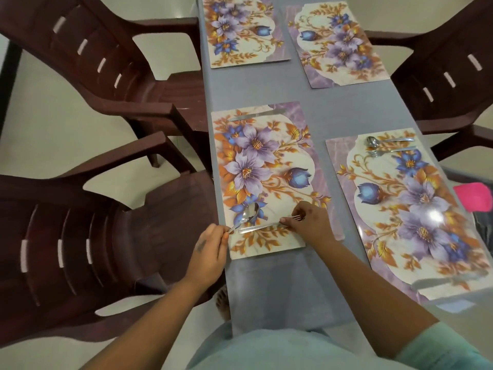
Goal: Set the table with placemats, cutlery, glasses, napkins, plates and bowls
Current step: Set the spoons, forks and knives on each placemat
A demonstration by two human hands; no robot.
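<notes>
Head view: landmark is near-left floral rectangular placemat [262,180] on long grey-clothed table [314,102]. Left hand [210,252] at its near-left corner – thumb and fingers pinch handle of shiny steel spoon [246,216], bowl tilted above mat. Right hand [310,222] over near edge – fingertips curled, pinching steel fork [269,225], tines poking out past fingers, handle lying on mat. Steel knife [256,116] lies along far edge. Right of landmark: second floral placemat [416,209] bearing spoon-and-fork pair [384,146] at far end. Beyond: two more floral mats [290,38]. Left: dark brown plastic chairs [88,217].
</notes>
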